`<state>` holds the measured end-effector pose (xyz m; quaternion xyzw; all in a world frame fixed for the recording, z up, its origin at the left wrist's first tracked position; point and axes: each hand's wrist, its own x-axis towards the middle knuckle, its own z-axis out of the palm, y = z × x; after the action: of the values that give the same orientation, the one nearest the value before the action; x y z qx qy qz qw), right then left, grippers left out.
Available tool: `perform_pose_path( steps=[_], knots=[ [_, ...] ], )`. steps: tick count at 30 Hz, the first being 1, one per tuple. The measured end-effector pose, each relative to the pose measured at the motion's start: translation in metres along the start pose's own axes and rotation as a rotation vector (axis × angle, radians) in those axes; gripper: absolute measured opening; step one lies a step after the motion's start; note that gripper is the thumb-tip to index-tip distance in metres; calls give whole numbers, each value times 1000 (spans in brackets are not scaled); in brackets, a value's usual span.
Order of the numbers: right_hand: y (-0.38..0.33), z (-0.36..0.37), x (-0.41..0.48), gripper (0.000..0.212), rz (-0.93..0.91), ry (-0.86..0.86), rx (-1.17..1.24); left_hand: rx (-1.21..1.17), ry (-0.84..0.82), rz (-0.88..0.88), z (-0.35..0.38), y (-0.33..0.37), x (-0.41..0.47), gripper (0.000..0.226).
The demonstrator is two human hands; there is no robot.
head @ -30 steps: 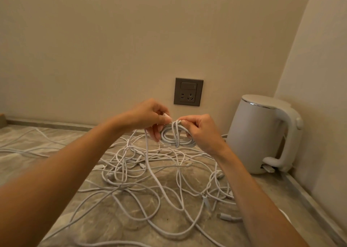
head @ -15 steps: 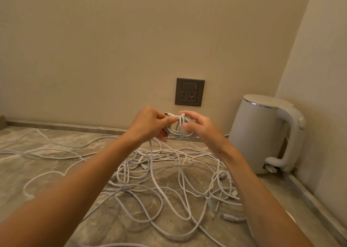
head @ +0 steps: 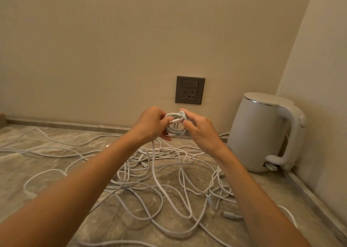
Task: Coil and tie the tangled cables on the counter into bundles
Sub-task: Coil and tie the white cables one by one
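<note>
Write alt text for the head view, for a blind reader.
The left hand and right hand hold a small cable coil above tangled white cables on a counter. A kettle stands at right, a socket on the wall behind.

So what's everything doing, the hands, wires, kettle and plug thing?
Small white cable coil: wound up, held in the air.
Left hand: grips the coil.
Right hand: pinches the coil.
Loose white cables: tangled on the marble counter.
White plastic kettle: upright, lid closed.
Grey wall socket: nothing plugged in.

The left forearm [head: 97, 173] and right forearm [head: 244, 179] are bare throughout; left grip [head: 150, 123] and right grip [head: 201, 132] likewise bare.
</note>
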<state>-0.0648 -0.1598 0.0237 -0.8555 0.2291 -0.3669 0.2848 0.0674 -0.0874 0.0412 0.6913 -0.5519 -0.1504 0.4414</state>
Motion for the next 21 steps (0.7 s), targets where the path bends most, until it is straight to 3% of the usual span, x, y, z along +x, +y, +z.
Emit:
perform_pose_path(
  steps=[4,8,13,17,21],
  knots=[
    [2,-2,1,45,157,15,203,-164,-10,-64,3,-2,-2,23],
    [10,-14,1,35,258,0,384,-226,33,-109,4,-2,-1,20],
    [9,-6,3,33,197,24,228,-154,54,-125,9,-2,0,12],
    [15,0,4,45,134,97,-12,-79,1,-88,13,0,-1,13],
    [15,-4,1,30,145,87,113,85,6,-34,13,2,-1,15]
  ],
)
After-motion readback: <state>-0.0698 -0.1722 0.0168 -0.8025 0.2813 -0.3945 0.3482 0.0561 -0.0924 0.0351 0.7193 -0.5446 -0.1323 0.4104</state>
